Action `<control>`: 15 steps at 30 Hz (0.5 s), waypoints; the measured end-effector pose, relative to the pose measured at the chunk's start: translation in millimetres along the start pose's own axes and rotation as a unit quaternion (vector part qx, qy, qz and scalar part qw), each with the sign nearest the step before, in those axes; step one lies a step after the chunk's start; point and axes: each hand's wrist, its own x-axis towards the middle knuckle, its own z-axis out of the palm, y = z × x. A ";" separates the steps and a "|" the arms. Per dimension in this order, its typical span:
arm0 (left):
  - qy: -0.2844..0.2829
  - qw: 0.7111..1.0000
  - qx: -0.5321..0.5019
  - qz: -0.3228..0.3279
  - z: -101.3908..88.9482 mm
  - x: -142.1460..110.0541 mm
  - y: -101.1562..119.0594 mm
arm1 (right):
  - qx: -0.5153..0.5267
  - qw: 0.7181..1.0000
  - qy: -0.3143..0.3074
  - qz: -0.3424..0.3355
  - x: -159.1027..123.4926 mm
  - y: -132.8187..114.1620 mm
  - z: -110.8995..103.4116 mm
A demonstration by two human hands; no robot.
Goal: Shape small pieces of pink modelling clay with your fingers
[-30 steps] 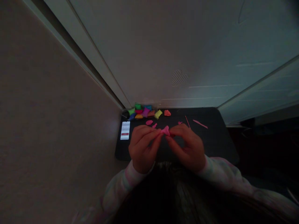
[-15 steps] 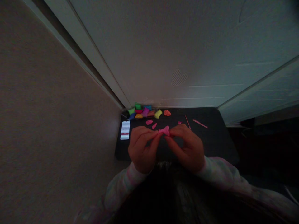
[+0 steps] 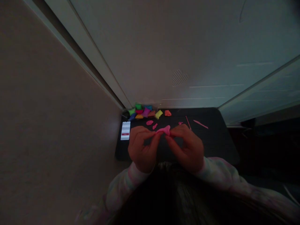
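Note:
Between my two hands is a piece of pink modelling clay (image 3: 166, 129), narrow on the left and flaring wider on the right. My left hand (image 3: 143, 147) pinches its narrow end between thumb and fingertips. At the wide end, my right hand (image 3: 187, 147) grips it with thumb and forefinger. Just beyond the hands, a flattened pink clay lump (image 3: 149, 122) and a smaller pink clay piece (image 3: 155, 126) lie on the dark table (image 3: 215, 140). Another small pink bit (image 3: 180, 123) rests past my right hand.
Several colourful clay packets (image 3: 146, 112) are heaped at the back left, with a yellow packet (image 3: 158, 114) and an orange clay lump (image 3: 167, 113) beside them. A lit phone (image 3: 125, 130) lies left. Two pink tools, a thin stick (image 3: 188, 122) and a flat blade (image 3: 201, 124), lie right.
The pink clay's narrow left part looks slightly longer and more curved between my fingers. Both hands stay in nearly the same place.

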 end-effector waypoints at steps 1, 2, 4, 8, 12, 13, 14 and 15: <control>0.000 1.000 0.000 -0.001 0.4 0.0 -0.1 | -0.001 1.000 0.003 -0.001 0.1 -0.1 0.3; 0.000 1.000 -0.002 -0.004 0.8 -0.1 -0.3 | -0.002 1.000 0.006 0.000 0.1 -0.1 0.5; -0.005 1.000 -0.003 -0.010 1.1 -0.6 -0.8 | -0.004 1.000 0.008 0.007 -0.1 0.3 0.4; -0.051 0.998 0.002 -0.030 -1.8 -0.6 -0.5 | -0.001 1.000 0.018 0.021 -0.6 3.3 -1.5; -0.137 0.983 -0.049 -0.112 -9.6 3.1 1.6 | -0.010 1.000 0.025 0.003 0.1 6.4 -3.8; -0.166 0.972 -0.076 -0.147 -11.7 4.4 1.9 | -0.014 1.000 0.022 -0.008 0.5 6.9 -4.3; -0.194 0.958 -0.102 -0.184 -13.6 5.5 1.8 | -0.018 0.999 0.021 -0.019 1.0 7.2 -4.7; -0.217 0.943 -0.125 -0.218 -15.1 6.6 1.7 | -0.021 0.999 0.019 -0.028 1.5 7.5 -5.1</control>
